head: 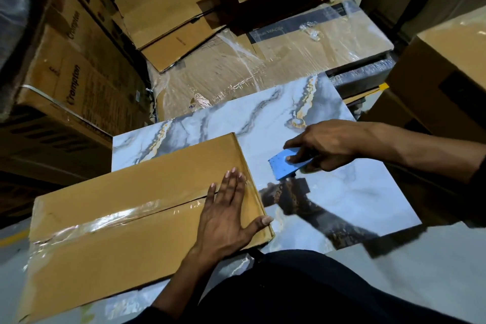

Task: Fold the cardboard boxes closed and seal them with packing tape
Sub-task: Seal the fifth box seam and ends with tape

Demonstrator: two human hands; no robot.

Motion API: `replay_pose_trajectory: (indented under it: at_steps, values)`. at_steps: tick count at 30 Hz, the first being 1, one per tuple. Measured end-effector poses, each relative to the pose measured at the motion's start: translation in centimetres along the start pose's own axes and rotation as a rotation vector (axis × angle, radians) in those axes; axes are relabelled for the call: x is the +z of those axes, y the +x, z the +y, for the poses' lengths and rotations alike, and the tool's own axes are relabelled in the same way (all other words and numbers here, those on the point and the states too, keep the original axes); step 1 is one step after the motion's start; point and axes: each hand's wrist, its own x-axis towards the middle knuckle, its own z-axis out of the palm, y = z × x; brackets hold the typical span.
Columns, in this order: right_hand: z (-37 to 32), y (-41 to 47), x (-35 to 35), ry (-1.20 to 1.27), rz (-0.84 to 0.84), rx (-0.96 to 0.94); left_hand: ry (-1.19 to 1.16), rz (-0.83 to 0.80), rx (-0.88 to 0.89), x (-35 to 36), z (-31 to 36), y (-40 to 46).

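A flat brown cardboard box [126, 208] lies closed on a marbled grey slab [328, 187]. A strip of clear packing tape [123, 218] runs along its centre seam. My left hand [228, 216] presses flat on the box's right end, fingers straight over the tape, thumb at the box edge. To the right of the box, my right hand [323, 147] grips a blue tape dispenser [288, 163], its toothed edge pointing toward the box. The dispenser hovers just above the slab, apart from the box.
Printed cartons [73, 66] stack up on the left. Flattened and open cardboard boxes [168, 8] and a plastic-wrapped bundle [263, 60] lie beyond the slab. More brown cartons [441, 79] stand at the right. My dark-clothed knee [302, 287] is at the bottom.
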Motion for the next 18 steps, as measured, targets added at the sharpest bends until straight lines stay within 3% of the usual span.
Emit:
replay_pose_trajectory:
  at_steps: [7, 11, 18]
  values:
    - [-0.1, 1.1, 2.7, -0.129, -0.051, 0.06, -0.02, 0.028, 0.021, -0.2, 0.4, -0.1]
    - [-1.1, 3.6, 4.1, -0.033, -0.039, 0.081, 0.031, 0.036, 0.024, -0.7, 1.0, 0.5]
    - [-4.4, 6.6, 2.0, -0.075, -0.026, 0.078, 0.109, 0.049, 0.221, -2.6, 0.3, 4.1]
